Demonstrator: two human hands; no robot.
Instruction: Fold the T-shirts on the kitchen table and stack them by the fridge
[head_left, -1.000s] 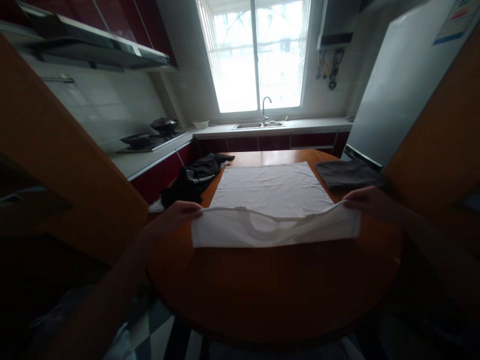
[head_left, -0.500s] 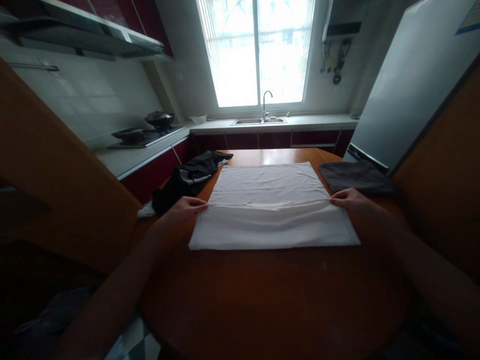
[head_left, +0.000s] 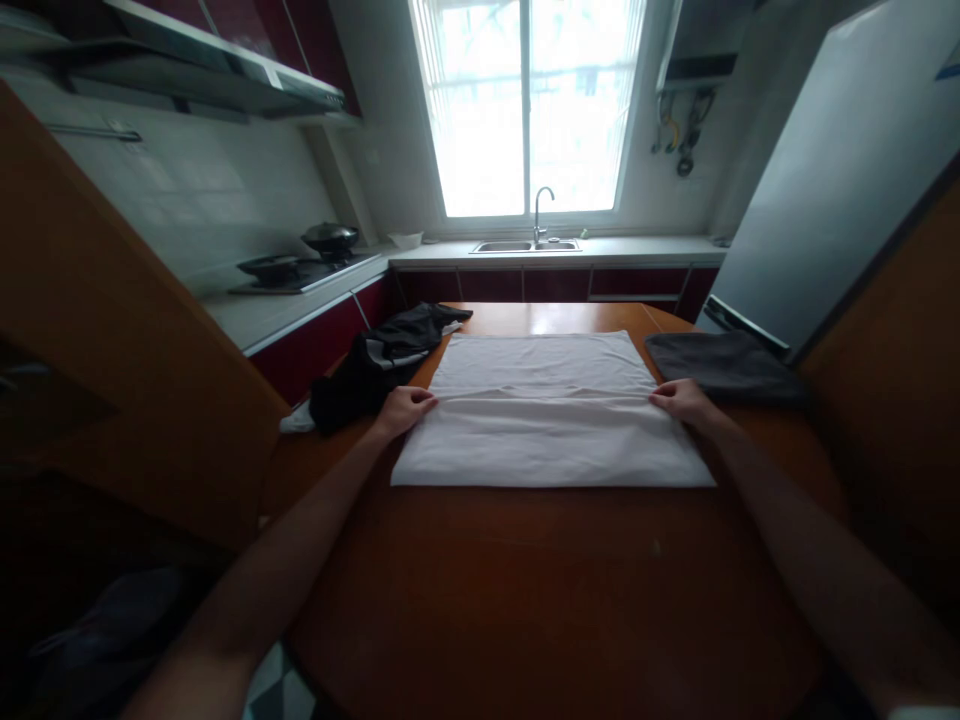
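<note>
A white cloth [head_left: 551,440] lies spread on the wooden table, with its near part folded over toward the far side. Whether it is a garment or a plain sheet I cannot tell. At the left end of the folded-over edge, my left hand [head_left: 405,410] pinches the fabric between thumb and fingers. My right hand [head_left: 686,403] pinches the same edge at its right end. Beyond the fold, a single flat stretch of the cloth shows slight wrinkles.
The round-edged wooden table [head_left: 540,590] carries a black garment [head_left: 375,365] at the left and a folded dark grey cloth [head_left: 724,365] at the right. Farther off are a sink [head_left: 506,246], a stove with a lidded pan [head_left: 330,238] and a fridge [head_left: 817,170].
Both hands have moved a little farther from me and closer together, carrying the folded edge with them. The near fold lies flatter and straighter. The view has shifted slightly.
</note>
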